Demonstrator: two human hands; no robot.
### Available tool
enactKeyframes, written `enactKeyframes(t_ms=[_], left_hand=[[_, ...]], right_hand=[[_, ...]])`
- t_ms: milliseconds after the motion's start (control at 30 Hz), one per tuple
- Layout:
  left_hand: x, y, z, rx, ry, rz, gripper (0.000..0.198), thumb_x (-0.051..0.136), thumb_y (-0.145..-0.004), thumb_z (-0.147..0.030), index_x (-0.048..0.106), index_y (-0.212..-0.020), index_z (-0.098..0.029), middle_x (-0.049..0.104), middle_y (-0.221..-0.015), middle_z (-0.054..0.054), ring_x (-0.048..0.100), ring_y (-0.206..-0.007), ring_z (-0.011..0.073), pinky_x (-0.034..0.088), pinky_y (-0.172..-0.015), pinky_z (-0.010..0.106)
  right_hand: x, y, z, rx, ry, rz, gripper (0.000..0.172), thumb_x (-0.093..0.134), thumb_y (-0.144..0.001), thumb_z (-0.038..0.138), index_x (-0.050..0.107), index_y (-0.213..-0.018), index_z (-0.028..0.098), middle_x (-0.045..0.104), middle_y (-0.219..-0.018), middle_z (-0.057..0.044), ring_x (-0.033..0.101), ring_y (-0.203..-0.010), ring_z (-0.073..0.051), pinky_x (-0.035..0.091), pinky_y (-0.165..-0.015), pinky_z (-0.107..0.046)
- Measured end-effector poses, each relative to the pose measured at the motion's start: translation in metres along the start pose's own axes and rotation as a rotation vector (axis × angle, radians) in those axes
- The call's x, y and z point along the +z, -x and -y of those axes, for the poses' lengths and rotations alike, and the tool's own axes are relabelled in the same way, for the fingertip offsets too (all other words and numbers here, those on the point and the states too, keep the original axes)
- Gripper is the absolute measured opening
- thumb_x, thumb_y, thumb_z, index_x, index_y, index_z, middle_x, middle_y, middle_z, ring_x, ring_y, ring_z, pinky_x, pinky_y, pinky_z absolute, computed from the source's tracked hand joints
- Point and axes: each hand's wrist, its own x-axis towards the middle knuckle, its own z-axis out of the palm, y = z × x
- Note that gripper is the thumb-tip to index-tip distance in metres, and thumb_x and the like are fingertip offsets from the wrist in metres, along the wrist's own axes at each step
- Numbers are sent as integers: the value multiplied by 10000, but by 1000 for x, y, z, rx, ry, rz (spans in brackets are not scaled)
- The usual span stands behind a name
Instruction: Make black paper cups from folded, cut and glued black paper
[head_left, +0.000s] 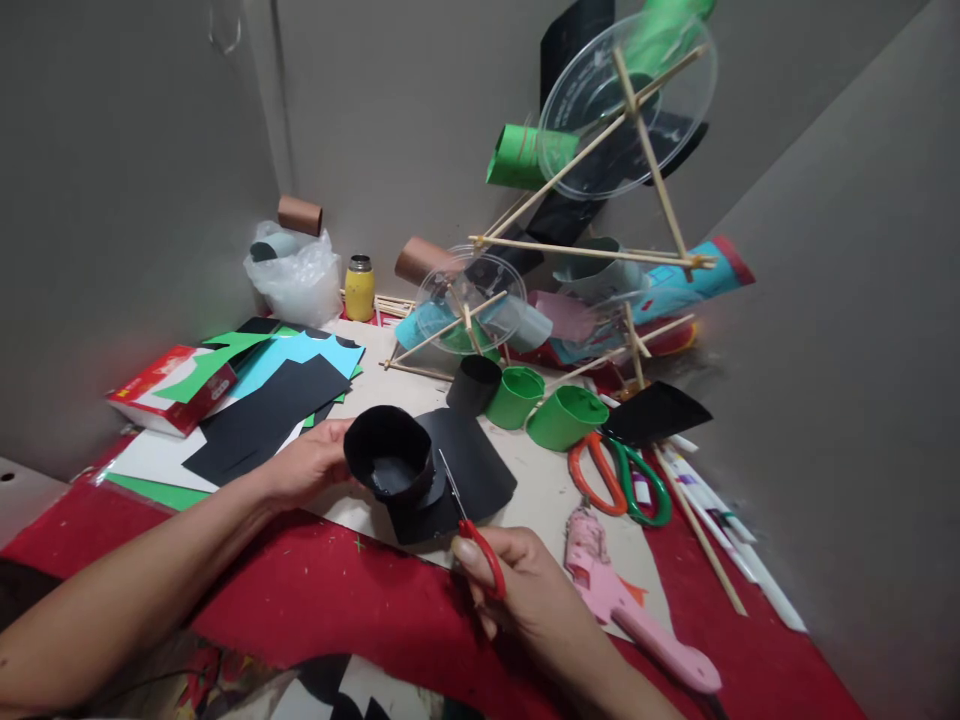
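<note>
My left hand (319, 465) is closed on the near-left side of a black paper cup (390, 480), tilted so its hollow inside faces me. Beneath and right of the cup spreads a black paper sheet (476, 465) with a curved edge; whether the two are joined, I cannot tell. Red-handled scissors (484, 560) are gripped in my right hand (517, 580), their blades pointing up beside the cup's right side, over the sheet. Just behind stand a smaller black paper cup (474, 386) and two green paper cups (516, 398).
A pink glue gun (615, 600) lies at right, near orange-and-green-handled scissors (622, 485). Behind rises a stick frame (570, 180) with clear plastic discs and paper tubes. Left are coloured papers (277, 410), a red box (176, 390), a yellow jar (360, 290) and a plastic bag (296, 280).
</note>
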Motion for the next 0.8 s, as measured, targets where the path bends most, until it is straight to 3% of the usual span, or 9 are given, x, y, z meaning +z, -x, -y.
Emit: enactKeyframes(t_ms=[300, 467, 800], left_hand=[[-11, -3, -4, -29, -72, 67, 245, 795, -616, -283, 703, -769, -116, 697, -711, 47, 639, -652, 169, 530, -655, 281], [-15, -6, -1, -21, -84, 73, 275, 779, -656, -320, 699, -823, -116, 701, -735, 49, 649, -655, 172, 544, -653, 291], [-16, -6, 1, -64, -105, 133, 291, 803, -649, -365, 682, -717, -109, 675, -614, 32, 637, -545, 147, 527, -559, 237]], right_hand=[[-1, 2, 2, 96, 22, 92, 600, 615, -746, 701, 542, -514, 153, 393, -315, 72, 354, -284, -41, 152, -316, -170], [-2, 1, -2, 91, -130, 183, 594, 600, -776, 678, 557, -507, 150, 309, -272, 104, 260, -241, -34, 218, -292, -165], [-3, -1, -5, 128, -112, 203, 569, 617, -778, 669, 569, -557, 147, 338, -292, 109, 265, -249, -30, 315, -289, -139]])
